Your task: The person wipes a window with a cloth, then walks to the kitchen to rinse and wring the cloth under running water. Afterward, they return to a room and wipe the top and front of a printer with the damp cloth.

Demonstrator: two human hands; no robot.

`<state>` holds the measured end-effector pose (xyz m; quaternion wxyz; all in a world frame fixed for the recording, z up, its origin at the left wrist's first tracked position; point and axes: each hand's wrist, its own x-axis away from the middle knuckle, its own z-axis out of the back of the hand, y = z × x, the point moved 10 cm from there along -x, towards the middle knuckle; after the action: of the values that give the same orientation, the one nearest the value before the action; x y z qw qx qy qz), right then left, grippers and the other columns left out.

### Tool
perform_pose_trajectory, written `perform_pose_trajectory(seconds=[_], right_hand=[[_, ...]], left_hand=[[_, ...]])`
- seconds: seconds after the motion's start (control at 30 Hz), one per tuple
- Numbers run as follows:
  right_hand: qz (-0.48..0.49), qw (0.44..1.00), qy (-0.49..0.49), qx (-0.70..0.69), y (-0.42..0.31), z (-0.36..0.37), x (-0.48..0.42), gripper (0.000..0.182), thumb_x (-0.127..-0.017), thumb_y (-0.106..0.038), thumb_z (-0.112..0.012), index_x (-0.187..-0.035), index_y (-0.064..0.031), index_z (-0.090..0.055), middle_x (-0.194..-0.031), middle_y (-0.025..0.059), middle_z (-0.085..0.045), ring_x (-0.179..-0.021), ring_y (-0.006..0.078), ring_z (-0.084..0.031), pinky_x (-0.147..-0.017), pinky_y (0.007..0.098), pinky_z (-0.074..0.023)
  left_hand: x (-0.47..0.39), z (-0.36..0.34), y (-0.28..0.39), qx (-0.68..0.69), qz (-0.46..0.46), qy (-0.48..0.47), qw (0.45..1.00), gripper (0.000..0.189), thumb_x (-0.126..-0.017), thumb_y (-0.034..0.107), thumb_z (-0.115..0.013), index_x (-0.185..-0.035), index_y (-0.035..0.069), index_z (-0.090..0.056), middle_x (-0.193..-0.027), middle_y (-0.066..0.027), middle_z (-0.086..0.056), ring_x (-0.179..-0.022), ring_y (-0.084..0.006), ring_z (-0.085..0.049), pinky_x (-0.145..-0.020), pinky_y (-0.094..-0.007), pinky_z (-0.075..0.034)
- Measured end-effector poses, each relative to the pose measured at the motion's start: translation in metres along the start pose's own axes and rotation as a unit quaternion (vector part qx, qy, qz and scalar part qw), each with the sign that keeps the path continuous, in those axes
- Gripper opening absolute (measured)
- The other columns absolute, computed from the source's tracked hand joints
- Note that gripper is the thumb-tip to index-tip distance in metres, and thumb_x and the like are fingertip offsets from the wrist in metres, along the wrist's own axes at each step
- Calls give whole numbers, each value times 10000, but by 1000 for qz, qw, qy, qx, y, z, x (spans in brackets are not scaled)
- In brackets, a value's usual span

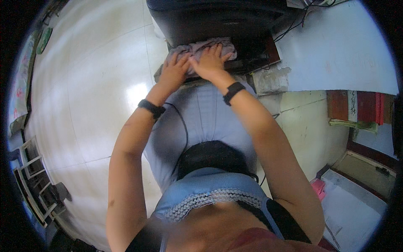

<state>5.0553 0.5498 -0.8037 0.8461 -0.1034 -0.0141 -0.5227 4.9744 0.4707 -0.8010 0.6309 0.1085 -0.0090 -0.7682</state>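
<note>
A crumpled greyish-mauve cloth (193,48) lies bunched along a narrow dark ledge, against the foot of a large black-cased appliance (214,22). My left hand (172,70) presses flat on the cloth's left part, fingers spread. Beside it, my right hand (210,63) lies palm down on the cloth's right part, its fingers also apart. The two thumbs nearly meet. Both wrists carry black bands. Under my palms the cloth's folds are hidden.
Dark cables (296,25) run beside the appliance across a white surface (340,53) on the right. Red-spined books (366,107) sit beneath that surface. Pale floor tiles (94,94) extend to the left, with a white metal rack (36,176) at the lower left. My knees are below the ledge.
</note>
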Motion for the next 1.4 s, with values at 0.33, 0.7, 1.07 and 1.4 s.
perform_pose_trajectory(seconds=[0.33, 0.7, 1.07, 1.4], right_hand=[[87, 977, 96, -171, -47, 11, 28, 554, -868, -417, -531, -1191, 31, -550, -1324, 233, -448, -1311, 371, -329, -1054, 581, -213], [36, 631, -22, -775, 14, 60, 46, 513, -910, -311, -612, -1325, -49, -463, -1230, 81, -564, -1117, 209, -551, -950, 330, -441], [5, 801, 364, -476, 172, 170, 21, 458, -797, -311, -664, -1111, 14, -594, -1159, 182, -593, -1100, 322, -543, -932, 412, -434], [-88, 956, 271, -76, 140, 197, -24, 345, -794, -247, -578, -989, 18, -680, -1387, 203, -370, -1098, 415, -518, -912, 478, -477]], left_hand=[[11, -9, -36, 299, 86, -64, 948, 474, -823, 8, -513, -1296, 37, -482, -1322, -174, -504, -1248, -352, -459, -1044, -389, -386], [-42, 111, 53, 473, -25, 78, 877, 710, -760, -31, -458, -1449, 83, -329, -1423, -183, -424, -1312, -285, -418, -1084, -336, -322], [-67, 265, 18, -39, 55, 413, 908, 407, -796, 170, -623, -1189, 81, -565, -1278, -120, -517, -1235, -351, -414, -1031, -476, -319], [-80, 245, 26, -131, 13, 388, 912, 433, -815, 290, -615, -1179, 59, -583, -1321, -122, -499, -1282, -337, -385, -1063, -531, -264]])
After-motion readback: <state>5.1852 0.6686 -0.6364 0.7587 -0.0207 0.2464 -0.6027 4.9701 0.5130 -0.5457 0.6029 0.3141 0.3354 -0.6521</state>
